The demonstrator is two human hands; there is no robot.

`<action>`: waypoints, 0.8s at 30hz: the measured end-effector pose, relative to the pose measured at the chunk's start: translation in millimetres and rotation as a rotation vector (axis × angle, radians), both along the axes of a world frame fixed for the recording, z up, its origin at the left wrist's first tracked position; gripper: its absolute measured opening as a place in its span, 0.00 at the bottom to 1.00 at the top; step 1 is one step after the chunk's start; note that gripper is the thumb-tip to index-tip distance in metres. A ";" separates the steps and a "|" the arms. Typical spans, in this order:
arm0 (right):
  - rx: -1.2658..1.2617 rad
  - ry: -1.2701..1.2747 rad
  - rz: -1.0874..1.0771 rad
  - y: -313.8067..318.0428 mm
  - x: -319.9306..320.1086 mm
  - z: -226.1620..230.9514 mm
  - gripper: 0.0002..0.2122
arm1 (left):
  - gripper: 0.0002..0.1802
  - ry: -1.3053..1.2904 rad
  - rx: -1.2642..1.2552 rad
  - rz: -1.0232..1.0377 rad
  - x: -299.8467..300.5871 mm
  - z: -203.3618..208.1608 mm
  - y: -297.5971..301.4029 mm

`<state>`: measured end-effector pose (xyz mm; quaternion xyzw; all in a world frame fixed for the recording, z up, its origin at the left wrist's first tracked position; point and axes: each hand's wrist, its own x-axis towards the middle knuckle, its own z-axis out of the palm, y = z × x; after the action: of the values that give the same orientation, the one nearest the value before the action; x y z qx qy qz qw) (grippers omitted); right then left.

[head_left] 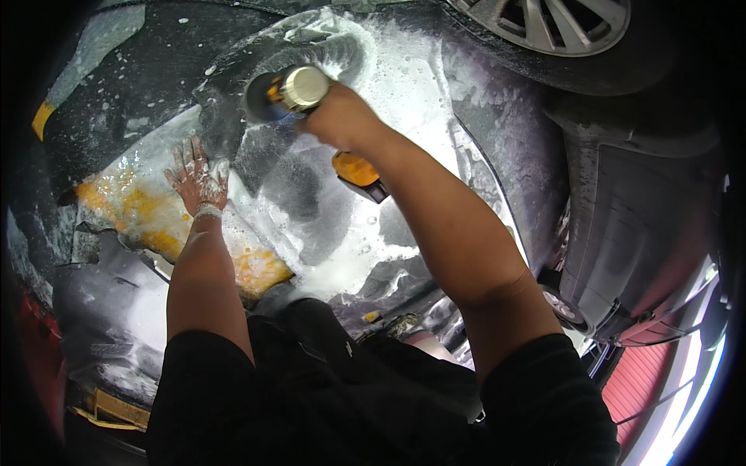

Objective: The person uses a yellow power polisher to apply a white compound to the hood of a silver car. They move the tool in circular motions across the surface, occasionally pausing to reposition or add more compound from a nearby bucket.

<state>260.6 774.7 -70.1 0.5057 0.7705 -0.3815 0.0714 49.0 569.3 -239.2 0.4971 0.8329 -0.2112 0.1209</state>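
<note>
My right hand (pixel 342 120) is wrapped around the grip of a cordless power drill (pixel 305 88) with a silver-coloured body end and a yellow-and-black battery (pixel 359 172). A dark round head (pixel 263 98), probably a brush and blurred, is at its front, over a dark sheet-like mat (pixel 299 194) coated in white suds. My left hand (pixel 198 180) lies flat with fingers spread, spotted with foam. It presses on a pale, wet section of the mat with yellow-orange patches (pixel 144 210). Whether the head touches the mat is hard to tell.
A car wheel (pixel 536 27) with a spoked rim stands at the top right. Dark car bodywork (pixel 622 233) fills the right side. A yellow frame-like piece (pixel 116 410) lies at the lower left, near a red surface (pixel 39 334). White foam (pixel 408 85) spreads over the ground.
</note>
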 end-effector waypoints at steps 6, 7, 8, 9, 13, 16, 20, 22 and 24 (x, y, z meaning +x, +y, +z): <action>-0.221 -0.113 -0.604 50.5 83.9 20.3 0.15 | 0.47 -0.035 -0.035 0.015 3.4 18.2 9.5; -0.206 -0.099 -0.561 47.5 81.5 20.5 0.16 | 0.45 -0.039 -0.053 0.020 4.9 23.5 12.6; -0.191 -0.085 -0.519 43.4 78.0 19.8 0.17 | 0.45 -0.020 -0.055 0.011 4.1 21.6 12.3; -0.174 -0.071 -0.480 37.9 75.0 17.5 0.19 | 0.45 -0.001 -0.056 0.000 3.9 19.2 12.3; -0.171 0.140 -0.203 -47.0 21.5 0.9 0.28 | 0.43 0.070 -0.078 -0.016 4.2 14.2 8.7; -0.253 0.098 -0.098 -91.3 16.9 19.0 0.32 | 0.42 0.126 -0.154 -0.052 5.8 15.5 7.4; -0.287 -0.005 -0.287 -74.0 103.4 28.3 0.29 | 0.41 0.112 -0.078 -0.044 8.2 14.2 9.5; -0.346 -0.209 -0.463 -45.4 144.8 39.0 0.26 | 0.42 0.123 -0.029 -0.055 7.4 3.2 5.3; -0.156 -0.142 -0.665 -24.0 189.6 21.6 0.20 | 0.42 0.082 0.195 -0.091 -2.5 -17.1 -3.2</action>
<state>450.1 750.7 -48.5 0.7472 0.5252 -0.4057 0.0351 46.5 566.0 -256.3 0.5345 0.8304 -0.1547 0.0281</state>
